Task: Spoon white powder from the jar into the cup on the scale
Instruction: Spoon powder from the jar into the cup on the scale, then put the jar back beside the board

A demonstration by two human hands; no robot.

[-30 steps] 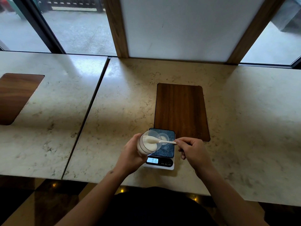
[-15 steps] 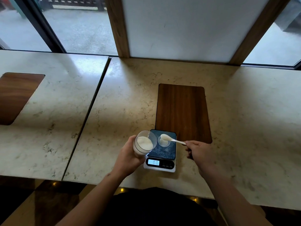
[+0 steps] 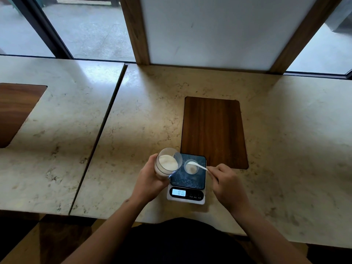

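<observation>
A clear jar (image 3: 167, 163) with white powder inside is tilted toward the right, gripped by my left hand (image 3: 150, 180) just left of the scale. A small clear cup (image 3: 191, 167) with a little white powder stands on the dark plate of the kitchen scale (image 3: 187, 180). My right hand (image 3: 226, 182) pinches the handle of a white spoon (image 3: 198, 165), whose bowl sits over the cup's mouth. The scale's lit display (image 3: 179, 192) shows digits.
A dark wooden board (image 3: 213, 130) is set into the marble counter (image 3: 285, 149) right behind the scale. A second counter with another wooden inset (image 3: 15, 111) lies to the left, across a dark seam. Windows and a white panel stand at the back.
The spoon left the jar's mouth and moved right, over the cup on the scale. My left hand drew the jar slightly left and kept it tilted.
</observation>
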